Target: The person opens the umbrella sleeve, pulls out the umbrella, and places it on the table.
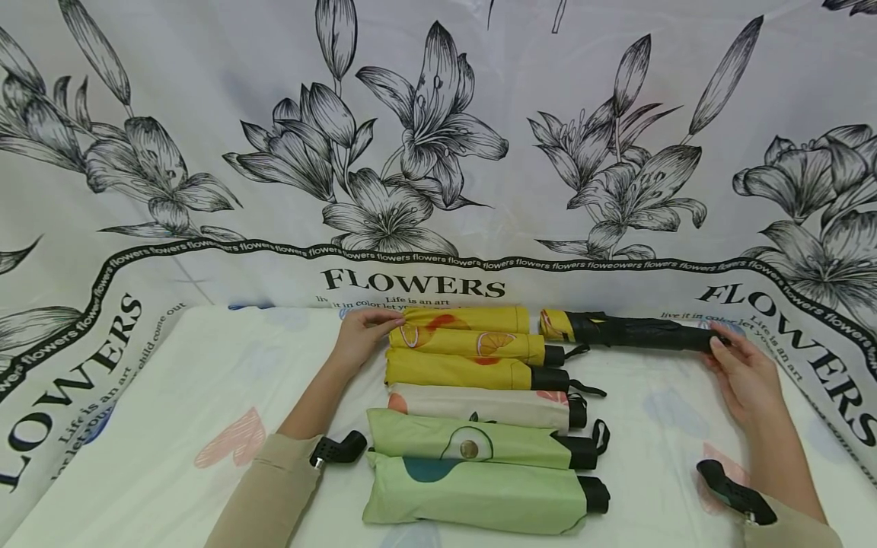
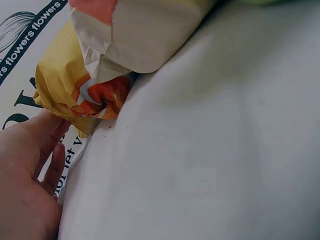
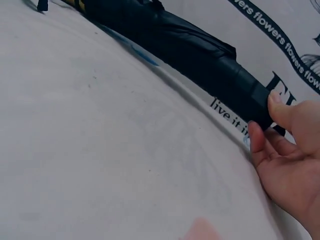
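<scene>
In the head view, a folded black umbrella (image 1: 644, 333) with a yellow patterned left end lies along the back of the bed-like surface. My right hand (image 1: 747, 373) pinches its right end between thumb and fingers; the right wrist view shows this grip on the dark umbrella end (image 3: 257, 102). To its left is a flat yellow umbrella cover (image 1: 473, 318) with an orange-red print. My left hand (image 1: 363, 339) pinches the cover's left end. Close up, the left fingertips meet a crumpled yellow end (image 2: 60, 85), partly behind it.
Nearer me, covered umbrellas lie in a stacked row: an orange-print yellow one (image 1: 445, 346), a plain yellow one (image 1: 459, 371), a cream one (image 1: 473, 403), an avocado-print green one (image 1: 521, 441) and another green one (image 1: 493, 495). A flower-printed cloth (image 1: 521, 221) rises behind.
</scene>
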A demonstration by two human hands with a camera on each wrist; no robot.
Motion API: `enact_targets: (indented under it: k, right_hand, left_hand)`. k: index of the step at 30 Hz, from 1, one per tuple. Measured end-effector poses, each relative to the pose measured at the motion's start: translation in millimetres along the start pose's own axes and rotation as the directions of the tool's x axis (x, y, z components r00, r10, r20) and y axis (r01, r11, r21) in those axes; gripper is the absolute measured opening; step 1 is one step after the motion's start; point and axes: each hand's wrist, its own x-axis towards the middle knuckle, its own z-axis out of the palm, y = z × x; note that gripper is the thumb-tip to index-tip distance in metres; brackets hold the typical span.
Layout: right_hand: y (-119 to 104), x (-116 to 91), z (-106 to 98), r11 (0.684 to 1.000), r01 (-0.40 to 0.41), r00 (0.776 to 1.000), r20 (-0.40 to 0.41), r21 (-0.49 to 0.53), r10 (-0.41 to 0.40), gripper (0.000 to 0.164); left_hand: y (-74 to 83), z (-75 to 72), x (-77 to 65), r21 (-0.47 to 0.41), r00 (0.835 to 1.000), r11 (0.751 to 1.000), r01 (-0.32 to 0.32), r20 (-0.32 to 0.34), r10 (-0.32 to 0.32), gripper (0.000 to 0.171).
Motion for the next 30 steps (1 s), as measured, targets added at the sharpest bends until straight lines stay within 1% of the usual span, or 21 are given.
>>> enact_targets:
  k: [3,6,8,10,14,18,22,25,28,30]
  right_hand:
    - [2,1,-1,1.000,0.016,1.000,-0.014,-0.018,-0.017,0.026]
    - [6,2,-1,0.998,0.046,0.998,-0.041,-0.053,-0.048,0.026]
    - [9,3,0,0.995,0.067,0.996,-0.057,-0.073,-0.071,0.027]
    - [11,3,1,0.992,0.085,0.994,-0.068,-0.093,-0.091,0.028]
    - [12,3,4,0.989,0.100,0.992,-0.070,-0.108,-0.108,0.032]
    - [11,4,7,0.987,0.092,0.992,-0.068,-0.132,-0.102,0.036]
    - [11,4,9,0.982,0.068,0.993,-0.086,-0.174,-0.084,0.036]
    - [11,4,9,0.978,0.047,0.993,-0.094,-0.203,-0.068,0.044]
    - [10,4,9,0.974,0.036,0.995,-0.080,-0.223,-0.056,0.058]
    - [10,4,9,0.971,0.032,0.996,-0.070,-0.236,-0.050,0.062]
  left_hand:
    - [-0.4,0.5,0.5,0.006,1.000,1.000,0.005,0.004,-0.006,0.021]
    - [2.4,0.8,0.0,0.013,1.000,1.000,0.022,0.001,-0.022,0.021]
    - [8.4,1.0,-2.0,0.019,1.000,0.999,0.032,0.000,-0.032,0.021]
    - [17.7,0.9,-5.8,0.026,0.999,0.999,0.033,0.002,-0.033,0.021]
    - [35.7,0.9,-14.7,0.042,1.000,0.999,0.022,0.010,-0.023,0.022]
    - [42.3,0.6,-18.7,0.042,1.000,0.999,0.023,0.011,-0.023,0.022]
    - [41.0,0.1,-18.0,0.048,1.000,0.999,0.023,0.013,-0.023,0.022]
    - [37.9,-0.1,-15.6,0.051,1.000,0.999,0.011,0.016,-0.012,0.022]
    - [25.0,0.3,-9.0,0.047,1.000,0.999,0.011,0.011,-0.012,0.021]
    - [15.2,0.6,-4.4,0.046,1.000,0.999,0.012,0.007,-0.013,0.022]
